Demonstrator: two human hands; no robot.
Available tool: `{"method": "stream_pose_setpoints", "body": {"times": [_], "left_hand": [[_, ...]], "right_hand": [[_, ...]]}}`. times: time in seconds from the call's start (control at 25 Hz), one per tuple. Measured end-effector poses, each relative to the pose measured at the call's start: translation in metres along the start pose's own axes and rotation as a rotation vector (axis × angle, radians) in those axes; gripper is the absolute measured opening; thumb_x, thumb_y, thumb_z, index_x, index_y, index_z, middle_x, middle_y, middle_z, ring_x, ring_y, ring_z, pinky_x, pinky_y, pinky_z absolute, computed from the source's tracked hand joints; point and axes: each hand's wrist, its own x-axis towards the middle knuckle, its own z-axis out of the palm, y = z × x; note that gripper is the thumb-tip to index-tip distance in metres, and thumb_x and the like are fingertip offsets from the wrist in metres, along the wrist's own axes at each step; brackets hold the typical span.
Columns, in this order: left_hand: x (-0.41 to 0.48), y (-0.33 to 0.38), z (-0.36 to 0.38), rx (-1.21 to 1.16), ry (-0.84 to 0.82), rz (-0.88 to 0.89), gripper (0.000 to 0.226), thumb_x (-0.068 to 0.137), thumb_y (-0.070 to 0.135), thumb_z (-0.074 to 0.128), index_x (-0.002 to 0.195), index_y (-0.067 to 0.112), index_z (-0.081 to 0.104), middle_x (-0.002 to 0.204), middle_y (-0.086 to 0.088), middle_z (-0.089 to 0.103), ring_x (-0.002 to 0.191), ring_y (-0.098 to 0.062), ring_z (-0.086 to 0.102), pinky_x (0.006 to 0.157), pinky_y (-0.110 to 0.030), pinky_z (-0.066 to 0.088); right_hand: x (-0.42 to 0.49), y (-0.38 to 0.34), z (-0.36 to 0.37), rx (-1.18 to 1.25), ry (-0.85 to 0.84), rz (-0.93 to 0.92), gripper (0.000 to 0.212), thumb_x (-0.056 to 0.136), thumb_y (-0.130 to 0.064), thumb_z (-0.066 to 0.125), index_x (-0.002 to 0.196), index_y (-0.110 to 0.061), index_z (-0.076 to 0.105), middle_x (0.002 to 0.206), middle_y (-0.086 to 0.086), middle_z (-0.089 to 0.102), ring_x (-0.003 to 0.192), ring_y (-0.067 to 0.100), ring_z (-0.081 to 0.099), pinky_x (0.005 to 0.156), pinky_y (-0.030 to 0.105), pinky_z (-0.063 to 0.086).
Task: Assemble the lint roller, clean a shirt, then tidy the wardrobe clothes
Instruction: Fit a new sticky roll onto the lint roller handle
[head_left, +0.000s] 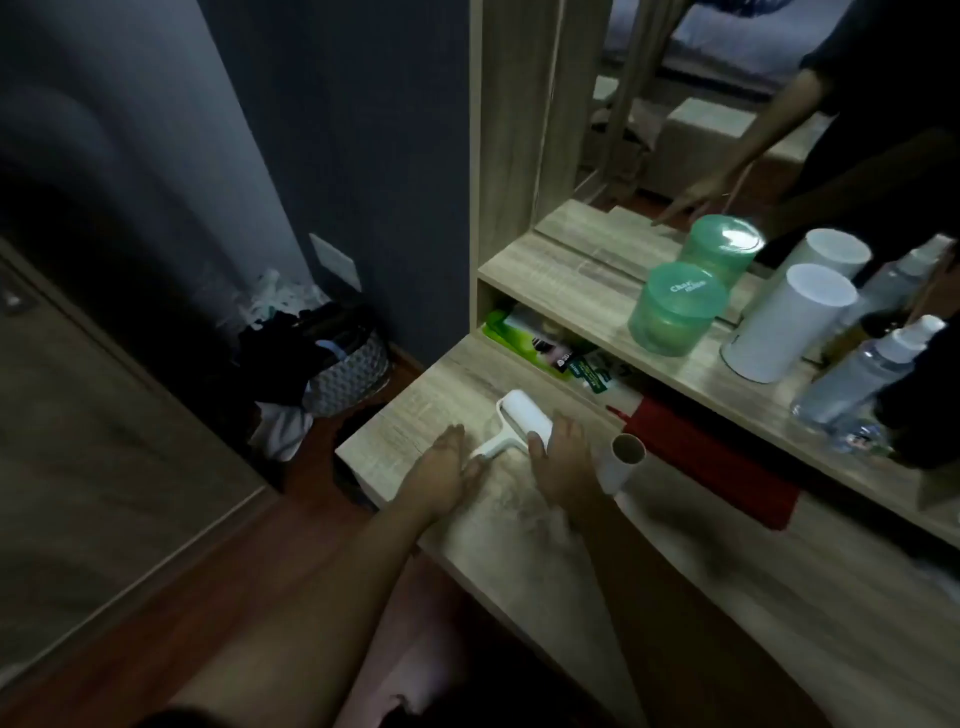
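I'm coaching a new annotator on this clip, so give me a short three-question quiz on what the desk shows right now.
1. True or false: the white plastic lint roller lies on the pale wooden desk.
2. Multiple choice: where is the loose paper roll with a cardboard core relative to the right hand? A) to its right B) to its left C) underneath it
3. Fill in: the translucent round jar on the upper wooden shelf, beside the tall white cylinder, is coloured ____.
Key: 1 true; 2 A; 3 green.
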Motion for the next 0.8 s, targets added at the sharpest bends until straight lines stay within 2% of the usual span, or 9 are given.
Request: {"method": "stream_pose_setpoints", "body": {"times": [0.12,0.24,0.44,0.64,0.72,0.8], "left_hand": [[0.007,0.01,0.012,0.01,0.06,0.007,0.061,0.094,0.032,0.051,0.141,0.0,0.031,0.144,-0.017,0.04,0.133,-0.028,0.039,0.105,-0.03,0.03],[0.015,0.012,0.023,0.021,0.093,0.063,0.049,0.09,0.031,0.06,0.127,0.002,0.048,0.12,-0.018,0.06,0.112,-0.03,0.056,0.09,-0.029,0.04],[0.024,0.008,0.034,0.09,0.108,0.084,0.041,0.091,0.018,0.057,0.129,0.004,0.052,0.116,-0.017,0.063,0.106,-0.028,0.057,0.089,-0.026,0.036],[0.026,-0.002,0.032,0.06,0.085,0.036,0.034,0.092,0.022,0.055,0.123,0.01,0.059,0.11,-0.013,0.065,0.097,-0.025,0.059,0.078,-0.026,0.039],[0.021,-0.005,0.028,0.031,0.117,0.078,0.031,0.091,0.021,0.056,0.121,0.011,0.062,0.107,-0.011,0.067,0.094,-0.022,0.061,0.074,-0.022,0.037],[0.015,-0.005,0.02,-0.033,0.123,0.112,0.03,0.09,0.021,0.058,0.118,0.012,0.064,0.106,-0.007,0.069,0.093,-0.02,0.062,0.075,-0.022,0.039]], "right_hand": [[0.015,0.004,0.006,0.046,0.039,0.079,0.054,0.097,-0.031,0.039,0.141,-0.002,0.03,0.14,0.02,0.039,0.127,0.032,0.04,0.104,0.04,0.032],[0.025,0.009,0.01,0.063,0.012,0.117,0.055,0.097,-0.031,0.038,0.142,-0.003,0.028,0.142,0.021,0.039,0.129,0.032,0.04,0.105,0.041,0.032],[0.032,0.021,0.021,0.011,-0.029,0.123,0.057,0.095,-0.038,0.042,0.138,-0.002,0.035,0.136,0.019,0.046,0.124,0.031,0.045,0.102,0.039,0.036],[0.032,0.033,0.028,-0.1,-0.044,0.155,0.057,0.088,-0.051,0.047,0.122,-0.006,0.049,0.12,0.018,0.053,0.104,0.029,0.055,0.088,0.036,0.043],[0.027,0.031,0.027,-0.037,-0.022,0.171,0.058,0.085,-0.055,0.05,0.12,-0.009,0.051,0.119,0.015,0.052,0.103,0.028,0.054,0.089,0.038,0.045],[0.018,0.025,0.023,0.179,0.001,0.19,0.058,0.084,-0.053,0.055,0.124,-0.012,0.048,0.122,0.011,0.051,0.108,0.027,0.053,0.091,0.041,0.046]]}}
